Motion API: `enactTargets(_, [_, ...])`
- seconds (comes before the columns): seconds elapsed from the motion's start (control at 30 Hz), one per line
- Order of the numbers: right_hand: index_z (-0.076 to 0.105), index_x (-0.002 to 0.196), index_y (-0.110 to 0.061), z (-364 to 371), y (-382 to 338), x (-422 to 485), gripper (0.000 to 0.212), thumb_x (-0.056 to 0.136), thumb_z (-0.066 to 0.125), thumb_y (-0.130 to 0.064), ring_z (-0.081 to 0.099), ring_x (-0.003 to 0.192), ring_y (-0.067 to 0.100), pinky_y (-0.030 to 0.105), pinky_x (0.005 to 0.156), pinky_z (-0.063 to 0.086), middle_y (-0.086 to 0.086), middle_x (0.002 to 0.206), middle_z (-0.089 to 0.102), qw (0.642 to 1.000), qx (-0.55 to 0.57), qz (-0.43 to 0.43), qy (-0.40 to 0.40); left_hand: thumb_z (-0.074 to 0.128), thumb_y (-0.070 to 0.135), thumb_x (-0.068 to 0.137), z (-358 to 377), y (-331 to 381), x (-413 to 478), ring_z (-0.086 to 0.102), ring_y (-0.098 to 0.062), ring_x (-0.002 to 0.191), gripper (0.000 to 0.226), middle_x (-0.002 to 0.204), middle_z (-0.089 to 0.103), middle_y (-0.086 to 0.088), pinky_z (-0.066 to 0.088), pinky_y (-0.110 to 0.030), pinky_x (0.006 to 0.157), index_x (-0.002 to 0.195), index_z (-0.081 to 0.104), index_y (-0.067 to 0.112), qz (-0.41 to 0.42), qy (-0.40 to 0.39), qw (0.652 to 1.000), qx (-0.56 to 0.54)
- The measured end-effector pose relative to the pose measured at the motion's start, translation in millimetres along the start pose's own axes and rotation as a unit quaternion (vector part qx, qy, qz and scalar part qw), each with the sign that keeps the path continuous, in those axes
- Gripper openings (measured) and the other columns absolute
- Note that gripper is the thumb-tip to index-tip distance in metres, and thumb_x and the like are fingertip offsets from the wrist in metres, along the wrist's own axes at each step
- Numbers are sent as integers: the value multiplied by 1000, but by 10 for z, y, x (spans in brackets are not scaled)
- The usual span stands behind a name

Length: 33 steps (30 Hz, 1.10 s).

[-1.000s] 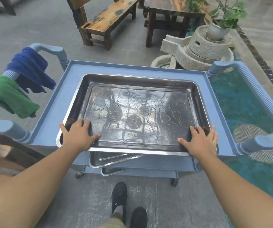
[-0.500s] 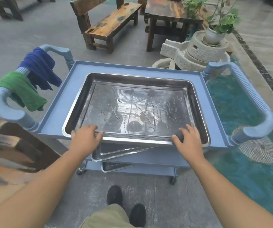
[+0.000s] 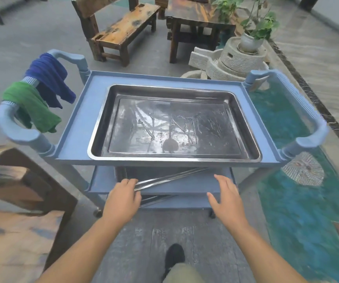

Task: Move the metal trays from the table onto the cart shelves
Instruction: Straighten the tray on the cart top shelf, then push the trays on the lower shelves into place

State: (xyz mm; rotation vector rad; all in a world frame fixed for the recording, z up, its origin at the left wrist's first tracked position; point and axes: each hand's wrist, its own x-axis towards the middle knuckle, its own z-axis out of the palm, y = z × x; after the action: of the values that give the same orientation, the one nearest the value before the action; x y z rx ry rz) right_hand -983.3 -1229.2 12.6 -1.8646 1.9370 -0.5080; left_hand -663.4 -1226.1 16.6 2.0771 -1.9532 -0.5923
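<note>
Head view: top tray (image 3: 174, 127) sat flat on the cart (image 3: 78, 127), just beyond both hands. Middle tray (image 3: 170, 177) and bottom tray (image 3: 154, 199) lay skewed on the lower shelves. Task probably near done. Left hand (image 3: 121, 196) was relaxed at the middle tray's rim, contact unclear. Right hand (image 3: 225, 196) was spread, holding nothing. Half a second earlier, both pressed the top tray's near rim.

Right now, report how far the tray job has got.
Done: one metal tray sits on the cart's top shelf; tray edges show on the two shelves below. In hand: nothing, left hand and right hand are open. Left: unclear, no table tray is in view.
</note>
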Motion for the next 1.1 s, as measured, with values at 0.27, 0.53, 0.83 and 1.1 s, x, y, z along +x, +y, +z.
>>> enactTargets(0.27, [56, 131, -21, 997, 340, 147, 41, 92, 62, -33, 60, 113, 9, 28, 93, 46, -7, 115, 65, 992, 31, 47, -109, 48, 23, 94, 728, -491, 402, 60, -29, 98, 29, 106, 62, -8, 51, -41, 82, 118, 57, 10, -31, -25, 999, 26])
enactTargets(0.53, [56, 133, -15, 2053, 1293, 1436, 41, 95, 58, -31, 54, 121, 27, 35, 97, 43, 7, 130, 60, 999, -34, -12, 2, 51, 21, 91, 2016, -1013, 1669, 54, -36, 113, 41, 123, 57, -14, 50, -47, 90, 131, 54, 11, -31, 65, 996, 50])
enactTargets(0.83, [62, 117, -14, 2612, 1753, 2485, 36, 94, 52, -40, 59, 109, 31, 34, 85, 45, 11, 115, 64, 983, -139, -115, 44, 50, 30, 94, 2724, -1327, 2117, 56, -38, 110, 35, 119, 56, -13, 50, -48, 85, 124, 54, 14, -16, 185, 979, 81])
enactTargets(1.1, [63, 96, -16, 2767, 1706, 2552, 33, 96, 36, -36, 60, 94, 31, 37, 79, 47, 8, 99, 66, 977, -191, -49, 80, 45, 32, 92, 2735, -1349, 2152, 55, -35, 110, 39, 124, 56, -14, 50, -45, 87, 125, 56, 16, -26, 167, 984, 58])
